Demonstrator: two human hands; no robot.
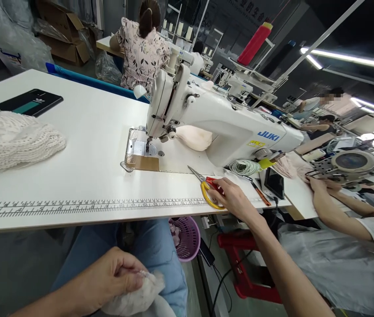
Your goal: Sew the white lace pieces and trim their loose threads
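Observation:
Over my lap, my left hand [120,278] is closed, pinching a bunched piece of thin white fabric [140,296]. My right hand [231,197] rests at the table's front edge with its fingers on the handles of a pair of scissors [205,181]. One handle loop is yellow and the other red; the metal blades lie on the table, pointing toward the white sewing machine [226,119]. The machine's needle and presser foot [147,145] stand over the metal plate, with no fabric under them. Pale fabric [195,137] lies behind the needle, under the machine's arm.
White lacy fabric [15,138] and a black phone-like object [28,102] lie on the left. A printed ruler [84,207] runs along the front edge. Coiled cord [244,167] sits right, a purple basket [188,240] below. A co-worker's arm [335,211] is at right; another person sits ahead.

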